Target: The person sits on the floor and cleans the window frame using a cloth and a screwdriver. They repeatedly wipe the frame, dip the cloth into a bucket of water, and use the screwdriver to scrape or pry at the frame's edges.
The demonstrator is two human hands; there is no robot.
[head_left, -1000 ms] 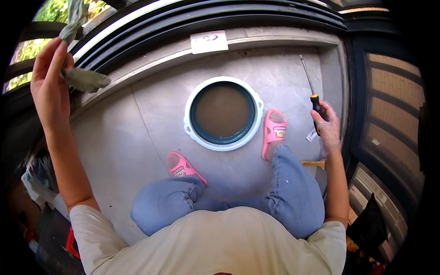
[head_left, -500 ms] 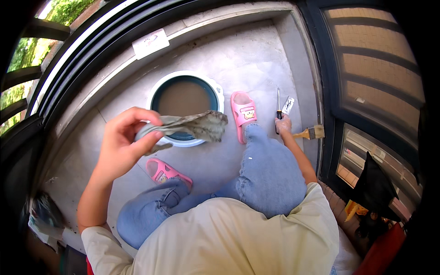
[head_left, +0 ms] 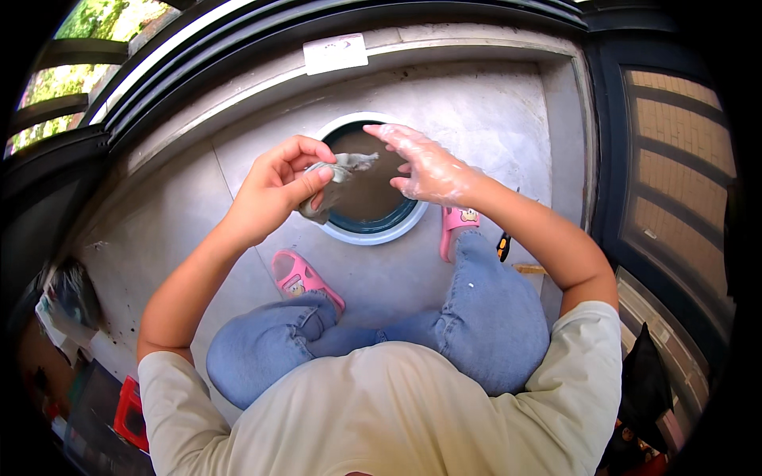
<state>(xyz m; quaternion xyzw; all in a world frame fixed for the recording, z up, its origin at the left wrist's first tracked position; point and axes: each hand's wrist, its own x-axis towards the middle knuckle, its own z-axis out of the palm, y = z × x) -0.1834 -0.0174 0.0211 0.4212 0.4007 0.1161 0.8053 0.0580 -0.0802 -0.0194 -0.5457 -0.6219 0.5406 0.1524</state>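
Pinched between the thumb and fingers of my left hand (head_left: 282, 186) is a grey-green, dirt-marked cloth (head_left: 341, 169). The cloth hangs over the left part of a round basin (head_left: 333, 232) with a pale rim and dark green inside, holding murky brown water (head_left: 361, 194). My right hand (head_left: 429, 166) is above the basin's right side, fingers stretched out and holding nothing. White patches cover its skin; whether they are residue or a thin film I cannot tell. A gap separates that hand from the cloth.
Pink slippers (head_left: 305, 279) are on my feet, either side of the basin. Right of my knee lie a black-and-yellow handle (head_left: 503, 246) and a partly hidden wooden brush handle (head_left: 529, 269). A white card (head_left: 336, 54) rests on the far ledge. A red object (head_left: 131, 412) stands lower left.
My right hand has left the tools on the floor at the right and come over the basin. My left hand, still gripping the cloth, has moved farther over the basin. The view has shifted.
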